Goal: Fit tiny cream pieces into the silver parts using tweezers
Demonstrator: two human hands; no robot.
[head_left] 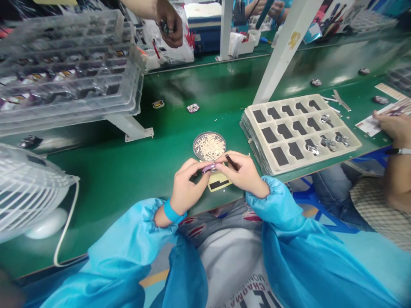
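A small purple and silver part (209,167) is pinched between my two hands, close to the bench's front edge. My left hand (189,180) grips its left end with thumb and fingers. On the right end press the fingertips of my right hand (239,171), which also has a dark, thin stick-like tool (231,162) tucked between its fingers. Beneath my hands lies a pale yellow sheet (221,185) with a black shape on it. Just beyond them sits a round dish (194,150) filled with small cream-coloured bits. My fingers hide much of the part.
Right of my hands stands a cream compartment tray (278,173) with several silver parts. Stacked clear trays (105,100) are at left, above a white fan (32,192). Two small parts lie near a purple-edged piece (193,108). Co-workers' hands (171,28) show at back and right.
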